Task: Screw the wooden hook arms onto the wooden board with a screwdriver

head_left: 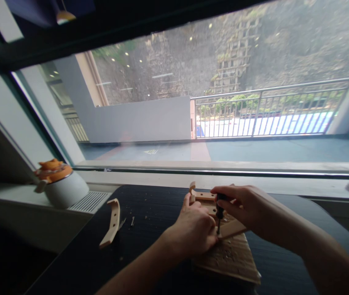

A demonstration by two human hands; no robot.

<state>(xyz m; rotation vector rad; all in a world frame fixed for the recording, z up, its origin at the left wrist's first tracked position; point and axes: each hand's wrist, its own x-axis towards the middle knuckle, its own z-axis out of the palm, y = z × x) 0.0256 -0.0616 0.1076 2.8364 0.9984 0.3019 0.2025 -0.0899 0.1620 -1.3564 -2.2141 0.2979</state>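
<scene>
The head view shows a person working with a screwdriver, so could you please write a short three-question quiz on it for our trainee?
1. Multiple choice: which hand grips the screwdriver? A) left only B) right only C) both
2. True or false: a white container with an orange top stands on the ledge at the left of the picture.
3. Fill in the blank: the loose curved wooden piece, apart from both hands, lies on the dark ____.

Key:
1. B, the right hand.
2. True.
3. table.
</scene>
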